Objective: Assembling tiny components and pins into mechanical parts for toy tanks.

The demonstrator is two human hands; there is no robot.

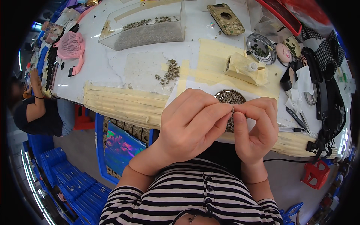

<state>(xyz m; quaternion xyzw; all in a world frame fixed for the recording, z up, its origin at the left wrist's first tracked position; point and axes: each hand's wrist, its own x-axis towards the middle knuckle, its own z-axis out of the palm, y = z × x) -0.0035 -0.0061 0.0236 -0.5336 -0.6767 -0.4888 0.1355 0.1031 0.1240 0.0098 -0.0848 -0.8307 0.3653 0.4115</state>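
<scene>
My left hand (189, 123) and my right hand (258, 129) meet fingertip to fingertip above the table's front edge. Thumb and forefinger of each are pinched at a tiny metal piece (233, 109), mostly hidden by the fingertips; its exact kind is too small to make out. Behind and below them is a round tin (229, 90) full of small metal pieces (230, 98), partly covered by my hands. A loose pile of similar small pieces (171, 71) lies to the left on the white tabletop.
A clear box (150, 39) of small parts stands at the back. Beyond the tin are a taped block (243, 69), a camouflage-patterned case (226, 19) and a clear dish (261, 48). Tweezers (304, 122) lie right. A blue crate (99, 146) sits below; another person (41, 110) is at far left.
</scene>
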